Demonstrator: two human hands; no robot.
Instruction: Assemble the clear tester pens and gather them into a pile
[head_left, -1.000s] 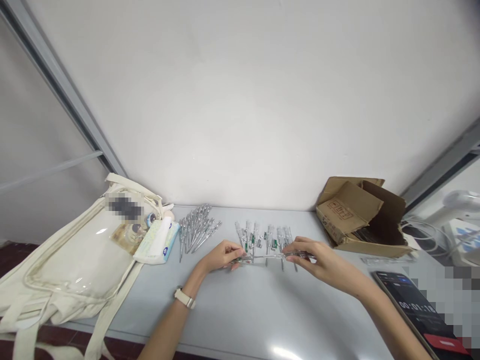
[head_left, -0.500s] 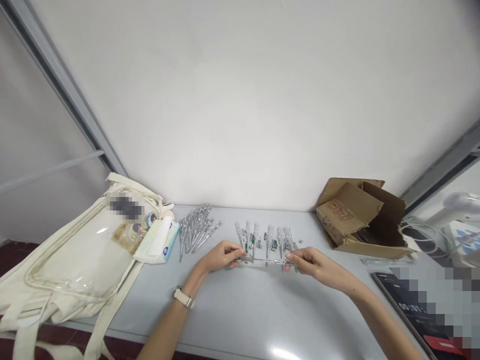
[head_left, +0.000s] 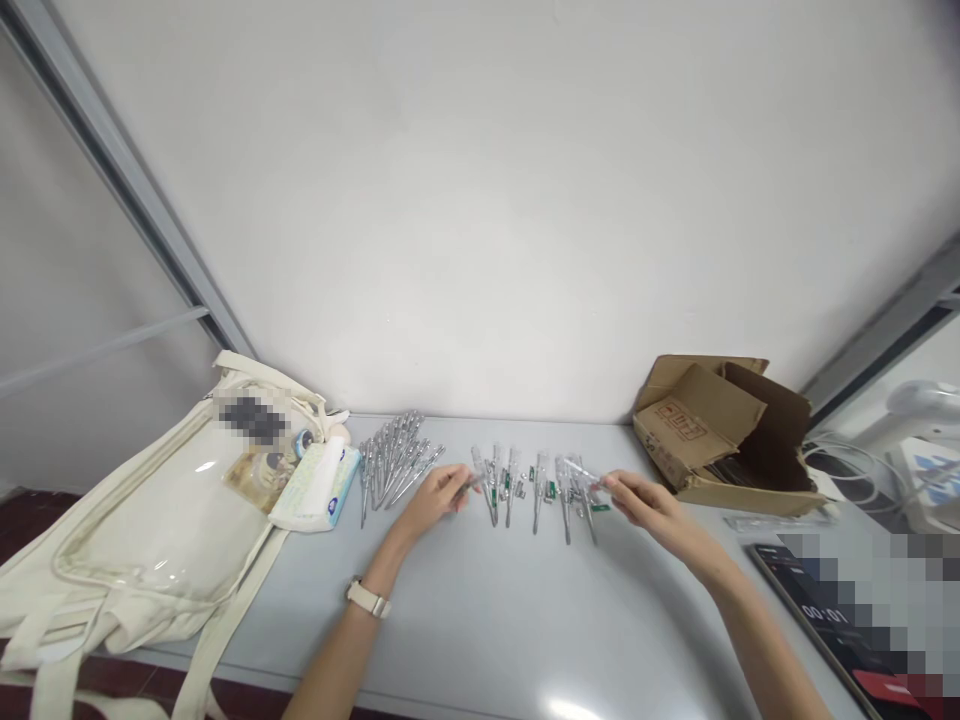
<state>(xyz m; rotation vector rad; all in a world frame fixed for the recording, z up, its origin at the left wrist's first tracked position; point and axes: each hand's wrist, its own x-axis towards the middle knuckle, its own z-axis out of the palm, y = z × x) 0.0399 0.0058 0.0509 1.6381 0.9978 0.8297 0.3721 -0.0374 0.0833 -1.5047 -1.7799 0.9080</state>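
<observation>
My left hand is closed in a pinch at the near left end of a row of slim test screwdrivers with clear handles and metal shafts. A small dark piece shows at its fingertips, too blurred to name. My right hand pinches a clear plastic screwdriver handle, which points left over the right end of the row. Small green pieces and little metal parts lie among the screwdrivers. Left of my left hand, a fanned pile of similar screwdrivers rests on the grey table.
A tissue pack and a cream bag are at the left. An open cardboard box stands back right, with a clear plastic strip before it. A phone showing a timer lies at front right.
My hands, which held a long clear-handled screwdriver between them, have come apart. The left has moved slightly left and up, the right to the right and up with the clear handle.
</observation>
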